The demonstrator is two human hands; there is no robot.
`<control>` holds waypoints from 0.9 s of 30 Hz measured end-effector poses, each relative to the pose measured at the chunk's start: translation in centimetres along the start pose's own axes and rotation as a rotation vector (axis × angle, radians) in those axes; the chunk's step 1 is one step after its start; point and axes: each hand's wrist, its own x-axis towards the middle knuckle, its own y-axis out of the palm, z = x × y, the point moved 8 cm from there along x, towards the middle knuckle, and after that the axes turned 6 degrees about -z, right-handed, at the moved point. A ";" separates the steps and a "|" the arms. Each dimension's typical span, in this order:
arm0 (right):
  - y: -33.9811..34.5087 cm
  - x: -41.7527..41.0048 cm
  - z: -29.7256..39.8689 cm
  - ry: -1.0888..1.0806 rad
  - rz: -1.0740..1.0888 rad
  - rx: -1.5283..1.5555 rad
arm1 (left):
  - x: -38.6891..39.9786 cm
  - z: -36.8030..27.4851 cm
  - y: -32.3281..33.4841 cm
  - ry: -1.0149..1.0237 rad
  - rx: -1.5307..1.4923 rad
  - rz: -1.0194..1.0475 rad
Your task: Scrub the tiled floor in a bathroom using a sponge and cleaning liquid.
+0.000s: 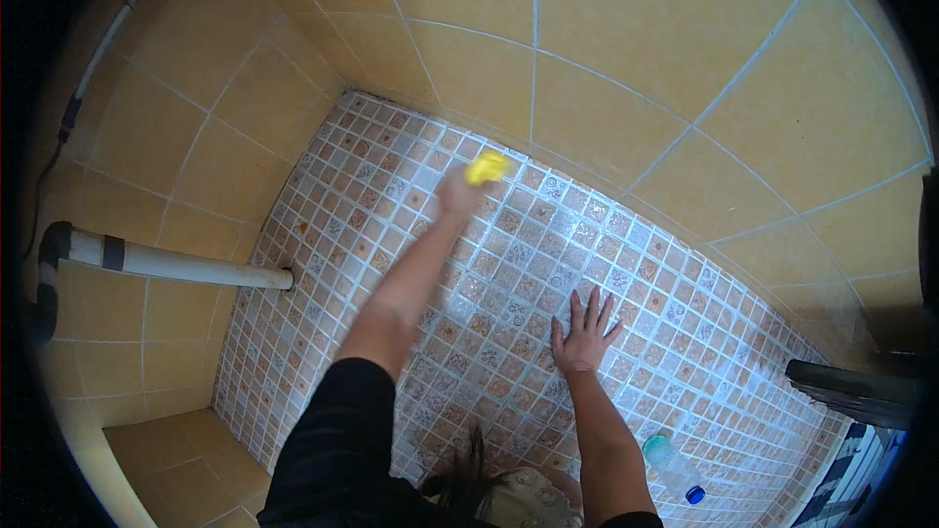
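My left hand [458, 191] reaches far forward over the mosaic-tiled floor [506, 257], close to where the floor meets the yellow tiled wall [616, 15]. It grips a bright yellow sponge-like thing [487, 168]; blur hides whether this is a sponge or a cloth. Much of the floor has a wet-looking shine. My right hand [585, 337] rests palm down on the small square tiles, fingers spread, holding nothing. Nearer my body, beside the right forearm, a clear plastic bottle [676, 471] with a blue cap lies on the floor.
At left, a white plastic pipe [191, 264] with a dark elbow meets the floor near the wall. A thinner pipe [121, 15] runs up that wall. A plain tan tiled area [176, 462] lies lower left. Something dark [843, 385] juts in from the right.
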 end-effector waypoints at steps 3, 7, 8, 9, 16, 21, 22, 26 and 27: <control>0.2 0.1 0.5 -0.001 0.021 0.027 | -5.5 -9.5 6.9 0.062 -0.068 0.162; -0.1 0.2 -0.7 0.031 -0.012 0.020 | -5.8 -12.2 6.4 0.227 -0.035 0.213; 0.0 0.2 0.3 0.009 -0.014 0.040 | -3.4 -7.9 5.3 0.147 0.019 0.227; -0.2 0.4 -0.1 0.011 -0.024 0.038 | -1.2 -6.4 3.1 0.149 0.069 0.132; -0.7 0.7 0.3 0.006 -0.010 0.033 | 6.0 1.8 -6.1 -0.133 0.281 -0.101; -0.2 0.2 0.9 -0.018 -0.008 0.041 | -1.8 -4.1 4.6 -0.065 -0.062 0.099; -0.2 0.1 0.7 -0.011 -0.006 0.034 | -4.6 -7.4 6.4 0.082 -0.040 0.093; 0.0 0.3 -0.2 0.004 -0.019 -0.003 | -10.3 -16.2 10.5 0.296 0.038 0.354; 0.1 0.1 0.0 0.007 -0.010 -0.002 | -9.2 -14.9 9.8 0.281 0.001 0.278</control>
